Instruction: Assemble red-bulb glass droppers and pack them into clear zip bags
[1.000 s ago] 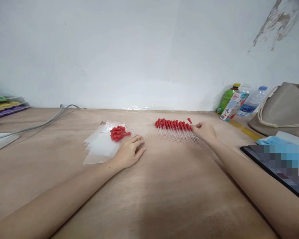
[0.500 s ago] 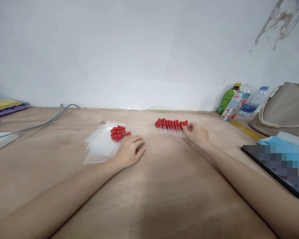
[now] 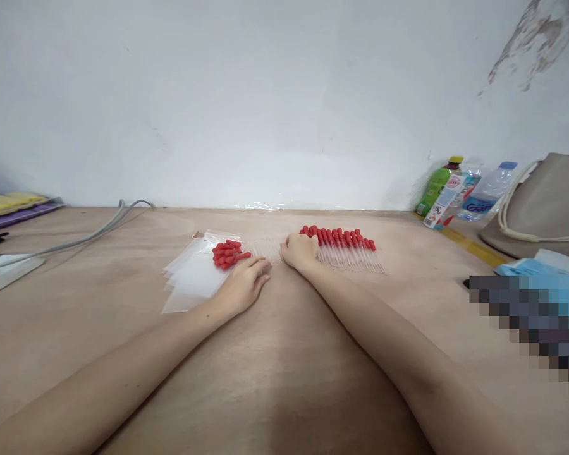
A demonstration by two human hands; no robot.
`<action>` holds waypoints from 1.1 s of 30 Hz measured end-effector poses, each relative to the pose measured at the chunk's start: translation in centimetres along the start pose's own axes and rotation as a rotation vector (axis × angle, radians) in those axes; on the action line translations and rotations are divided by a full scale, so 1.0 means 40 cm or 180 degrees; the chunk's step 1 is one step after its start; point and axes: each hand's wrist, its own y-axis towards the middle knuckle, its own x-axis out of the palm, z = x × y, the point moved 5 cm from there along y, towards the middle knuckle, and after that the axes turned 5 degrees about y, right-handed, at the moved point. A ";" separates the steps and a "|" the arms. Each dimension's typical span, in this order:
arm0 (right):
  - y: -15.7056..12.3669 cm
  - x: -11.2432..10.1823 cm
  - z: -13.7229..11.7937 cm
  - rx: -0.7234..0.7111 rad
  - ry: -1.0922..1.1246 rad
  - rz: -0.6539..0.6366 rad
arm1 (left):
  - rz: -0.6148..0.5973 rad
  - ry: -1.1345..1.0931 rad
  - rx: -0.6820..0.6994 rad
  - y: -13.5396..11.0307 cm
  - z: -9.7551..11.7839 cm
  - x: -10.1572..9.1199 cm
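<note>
My left hand [image 3: 241,284] lies on the table with its fingers loosely stretched, beside a pile of red rubber bulbs [image 3: 226,254]. Under the bulbs are several clear plastic bags [image 3: 194,278]. Thin clear tubes [image 3: 268,248] lie between my two hands. My right hand [image 3: 299,250] is closed over the right end of these tubes; its fingertips point left, and what they may pinch is too small to make out. Right of it runs a row of droppers [image 3: 344,243], red bulbs at the back and clear tubes toward me; the hand covers the row's left end.
At right stand a green bottle [image 3: 434,189], a carton [image 3: 448,201], a clear water bottle [image 3: 486,193] and a beige bag [image 3: 543,208]. Nearer lies a blurred dark device [image 3: 531,322] by blue packaging [image 3: 531,268]. A grey cable [image 3: 90,235] crosses the left side.
My right hand has moved left from the right end of the dropper row to the loose tubes. The row's right end is now uncovered. My left hand has barely moved.
</note>
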 end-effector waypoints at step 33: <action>-0.263 -0.116 0.124 -0.0930 0.0433 0.0305 | -0.0032 0.0869 -0.0476 0.091 -0.200 -0.074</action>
